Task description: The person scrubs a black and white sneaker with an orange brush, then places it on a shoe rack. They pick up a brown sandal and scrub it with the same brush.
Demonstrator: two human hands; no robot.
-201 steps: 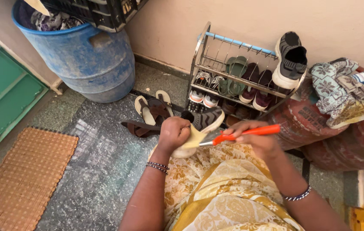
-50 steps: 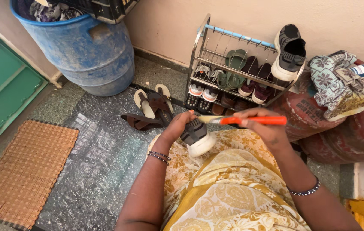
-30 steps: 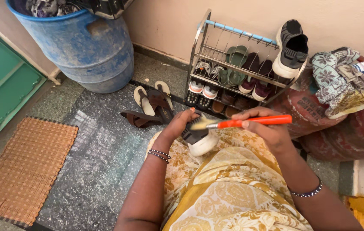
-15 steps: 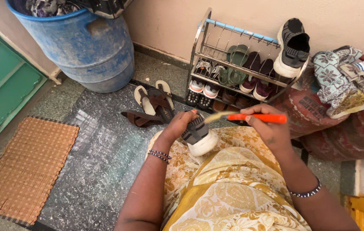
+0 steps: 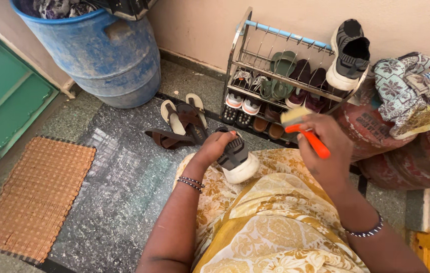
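The head camera looks down at a seated person whose lap is covered in yellow patterned cloth. The left hand reaches forward from a forearm wearing dark bead bracelets, its fingers slipped into the opening of a grey and white shoe and closed on it, holding the shoe above the lap with its white sole turned toward the body. The right hand is raised just to the right of the shoe and apart from it, the wrist bent, fingers wrapped tight around the orange handle of a brush; the pale bristle head points up and to the left, clear of the shoe. Behind the hands, against the wall, stands a metal shoe rack filled with small shoes and sandals, with a matching grey shoe propped on its upper right end. The raised brush head overlaps the lower part of the rack. On the speckled floor, left of the rack, lie brown sandals. A large blue barrel stands at the upper left, a woven mat lies at the lower left, and reddish cylinders draped with patterned cloths sit at the right.
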